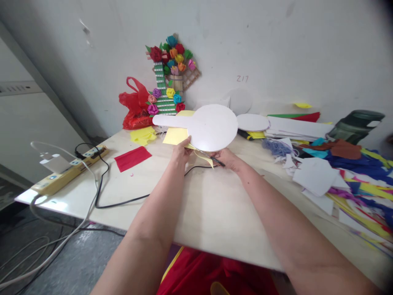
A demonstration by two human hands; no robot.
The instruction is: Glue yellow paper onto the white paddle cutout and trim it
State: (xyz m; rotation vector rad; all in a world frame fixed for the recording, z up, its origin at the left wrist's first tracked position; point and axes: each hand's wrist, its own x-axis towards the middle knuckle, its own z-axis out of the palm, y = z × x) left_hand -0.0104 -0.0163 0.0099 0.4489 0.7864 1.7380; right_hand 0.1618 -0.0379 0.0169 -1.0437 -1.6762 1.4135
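Observation:
A white card cut-out (211, 127), shaped like a round hand fan with a long handle to the left, is held up above the table. Yellow paper (175, 136) lies against its back and sticks out past its edges. My left hand (183, 150) pinches the card and paper at the lower left of the round part. Under the lower right edge, my right hand (226, 159) is closed on scissors (217, 160), whose dark handle shows while the blades are mostly hidden. A narrow curling strip of yellow paper (206, 159) hangs beside the scissors.
A red paper piece (133, 158) and a power strip (72, 169) with cables lie left. Behind stand a red plastic bag (135, 104) and paper-flower craft (167, 98). Coloured scraps (362, 180), white offcuts (316, 174) and a dark green bottle (350, 127) crowd the right.

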